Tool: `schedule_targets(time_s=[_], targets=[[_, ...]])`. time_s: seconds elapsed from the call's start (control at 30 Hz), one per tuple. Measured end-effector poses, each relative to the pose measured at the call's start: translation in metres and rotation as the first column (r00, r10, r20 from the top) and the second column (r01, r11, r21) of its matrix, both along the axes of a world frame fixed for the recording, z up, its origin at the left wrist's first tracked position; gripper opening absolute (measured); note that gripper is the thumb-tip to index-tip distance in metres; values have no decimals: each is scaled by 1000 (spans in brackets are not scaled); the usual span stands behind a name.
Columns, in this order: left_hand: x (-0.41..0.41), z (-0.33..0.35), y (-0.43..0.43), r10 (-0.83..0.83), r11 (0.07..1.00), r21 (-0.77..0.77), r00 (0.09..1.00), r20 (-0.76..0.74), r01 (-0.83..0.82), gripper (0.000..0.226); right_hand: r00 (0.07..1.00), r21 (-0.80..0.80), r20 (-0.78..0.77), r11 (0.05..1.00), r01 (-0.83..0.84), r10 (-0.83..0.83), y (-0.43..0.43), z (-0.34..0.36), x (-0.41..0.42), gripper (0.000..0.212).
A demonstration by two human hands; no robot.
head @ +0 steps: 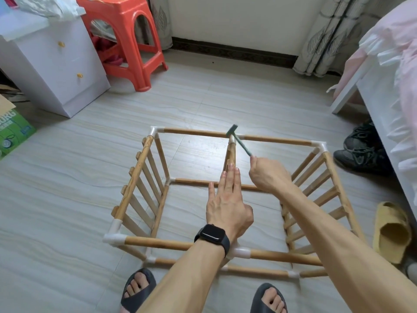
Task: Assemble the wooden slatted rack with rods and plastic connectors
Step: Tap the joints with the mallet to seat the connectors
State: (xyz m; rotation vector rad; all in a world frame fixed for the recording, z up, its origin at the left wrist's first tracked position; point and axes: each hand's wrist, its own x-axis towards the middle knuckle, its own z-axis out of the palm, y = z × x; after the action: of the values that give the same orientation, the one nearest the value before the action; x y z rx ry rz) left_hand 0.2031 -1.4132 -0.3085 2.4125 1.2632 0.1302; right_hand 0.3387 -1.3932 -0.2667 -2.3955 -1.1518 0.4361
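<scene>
The pale floor (67,177) carries the rack (133,175), red stool (126,41), white cabinet (56,71), yellow slipper (391,231).

Pale tiled floor (67,177). Far left: white two-drawer cabinet (56,71), gold knobs, crumpled white sheeting (45,6) on top. Just beside it: orange plastic stool (126,41). Left edge: green cardboard box (13,129). Back right: patterned grey curtain (327,35). Right: bed with pink bedding (388,53); dark sneakers (361,150) and a yellow slipper (391,231) alongside.

Rack (133,175): pale wooden rods and slats, smooth, matt. Connectors (115,238): whitish translucent plastic, slight sheen. Stool (126,30): glossy orange-red plastic. Floor (67,177): smooth tile, wood-grain print. Watch (213,236): matt black band, glossy face.
</scene>
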Motion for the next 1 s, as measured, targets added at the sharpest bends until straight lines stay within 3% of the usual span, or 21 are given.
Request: schedule_targets(time_s=[0.03,0.07,0.17,0.3,0.43,0.63,0.8,1.0], targets=[[-1,-1,0,1,1000,5,1000,-2,-1,91,1000,-77,-16,997,16,-18,-2,-4,3,54],[-1,-1,0,-2,1000,-1,1000,-5,2,90,1000,-51,-29,999,9,-10,-9,-5,4,56],[4,1,14,-18,1000,0,1000,-5,18,87,994,223,-105,974,33,-9,-45,2,2,56],[20,4,46,-32,999,2,999,-7,32,76,984,312,-165,944,111,-61,-121,-9,-17,52],[42,7,80,-34,999,40,998,-60,36,70,998,444,-15,894,65,-65,-154,-38,-31,44],[34,22,86,15,998,62,1000,11,-16,58,970,528,-210,821,218,-123,-129,-47,-20,49],[-42,26,36,-34,989,146,997,68,24,58,978,445,-198,884,145,-61,-122,-25,-10,52],[-82,0,18,-63,978,182,980,-190,99,86,989,458,66,877,-146,130,-148,-12,-44,42]])
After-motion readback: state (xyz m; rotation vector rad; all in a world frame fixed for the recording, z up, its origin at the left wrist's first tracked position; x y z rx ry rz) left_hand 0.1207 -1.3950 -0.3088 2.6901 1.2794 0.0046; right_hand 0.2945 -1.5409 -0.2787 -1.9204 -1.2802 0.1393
